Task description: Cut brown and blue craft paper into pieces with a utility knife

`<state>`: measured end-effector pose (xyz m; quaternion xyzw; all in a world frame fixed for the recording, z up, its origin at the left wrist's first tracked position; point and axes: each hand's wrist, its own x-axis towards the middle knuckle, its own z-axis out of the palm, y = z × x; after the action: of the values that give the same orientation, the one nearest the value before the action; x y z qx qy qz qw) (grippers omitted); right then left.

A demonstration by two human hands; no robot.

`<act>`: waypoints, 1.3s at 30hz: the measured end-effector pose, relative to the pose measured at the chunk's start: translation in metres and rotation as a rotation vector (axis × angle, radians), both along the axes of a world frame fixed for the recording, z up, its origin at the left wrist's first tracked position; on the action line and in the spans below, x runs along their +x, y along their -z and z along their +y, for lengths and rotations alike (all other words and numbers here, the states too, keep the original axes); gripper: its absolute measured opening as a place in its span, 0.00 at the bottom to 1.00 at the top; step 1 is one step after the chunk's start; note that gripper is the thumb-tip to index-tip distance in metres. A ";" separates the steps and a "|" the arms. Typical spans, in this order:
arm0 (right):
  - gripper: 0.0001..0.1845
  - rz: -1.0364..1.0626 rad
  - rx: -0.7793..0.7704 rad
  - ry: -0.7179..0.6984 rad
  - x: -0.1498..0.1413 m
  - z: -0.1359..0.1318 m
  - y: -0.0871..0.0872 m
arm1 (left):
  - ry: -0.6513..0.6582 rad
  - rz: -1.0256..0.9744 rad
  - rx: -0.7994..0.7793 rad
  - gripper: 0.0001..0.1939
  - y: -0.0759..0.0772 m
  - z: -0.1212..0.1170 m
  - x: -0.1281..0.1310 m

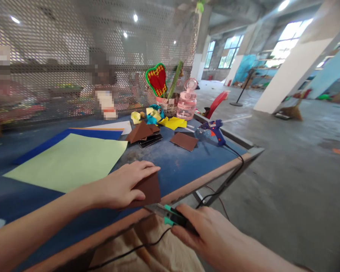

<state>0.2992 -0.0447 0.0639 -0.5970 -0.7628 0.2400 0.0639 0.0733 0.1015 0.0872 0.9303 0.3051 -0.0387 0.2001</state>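
My left hand point(130, 184) lies flat over a brown card point(150, 189), fingers stretched out and the thumb apart, pressing it to the blue tabletop by the front edge. Wrapped round a utility knife point(170, 215) with a green and black handle, my right hand point(198, 226) is closed just off the table edge. The knife's blade points left at the lower edge of the brown card; whether it touches is hard to see. A smaller brown card point(184, 141) lies farther back, beside a stack of folded brown and black pieces point(144, 134).
A blue glue gun point(217, 132) stands at the right, its cord hanging over the edge. Pale green paper point(70, 162) covers blue sheets at the left. Crumpled yellow paper point(174, 122), a pink bottle point(187, 104) and a pot point(167, 105) stand before the mesh screen point(59, 49).
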 end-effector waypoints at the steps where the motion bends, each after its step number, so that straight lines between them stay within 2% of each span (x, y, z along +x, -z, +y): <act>1: 0.08 0.003 -0.004 0.002 0.000 0.000 -0.001 | 0.014 0.005 -0.025 0.39 -0.005 0.005 0.005; 5: 0.08 0.006 -0.018 0.012 -0.001 0.001 -0.006 | 0.006 0.043 -0.107 0.38 -0.013 0.020 0.018; 10: 0.08 0.024 -0.042 0.012 -0.001 -0.001 -0.005 | -0.109 0.031 -0.150 0.39 -0.011 0.021 0.014; 13: 0.09 0.028 -0.056 0.010 0.000 0.001 -0.004 | -0.175 -0.021 -0.165 0.36 -0.007 0.019 0.006; 18: 0.08 0.016 -0.086 0.033 0.000 0.006 -0.006 | -0.327 -0.178 -0.133 0.25 0.012 0.021 -0.006; 23: 0.10 0.006 -0.096 0.067 0.000 0.010 -0.007 | -0.418 -0.322 0.013 0.24 0.035 0.010 -0.018; 25: 0.10 -0.001 -0.094 0.064 0.001 0.012 -0.007 | -0.370 -0.361 0.091 0.26 0.041 0.003 -0.022; 27: 0.11 -0.008 -0.086 0.055 0.002 0.014 -0.010 | -0.257 -0.371 0.149 0.27 0.043 -0.003 -0.025; 30: 0.11 -0.015 -0.107 0.043 0.001 0.016 -0.015 | -0.028 -0.289 0.129 0.28 0.043 -0.005 -0.029; 32: 0.12 -0.034 -0.141 0.040 -0.001 0.016 -0.019 | 0.071 -0.208 0.087 0.28 0.041 -0.004 -0.030; 39: 0.12 -0.009 -0.160 0.052 -0.007 0.019 -0.022 | 0.132 -0.056 0.052 0.25 0.034 0.004 -0.029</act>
<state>0.2921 -0.0262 0.0856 -0.6210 -0.7256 0.2958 0.0189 0.0446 0.1054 0.0532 0.9539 0.2384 -0.0178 0.1816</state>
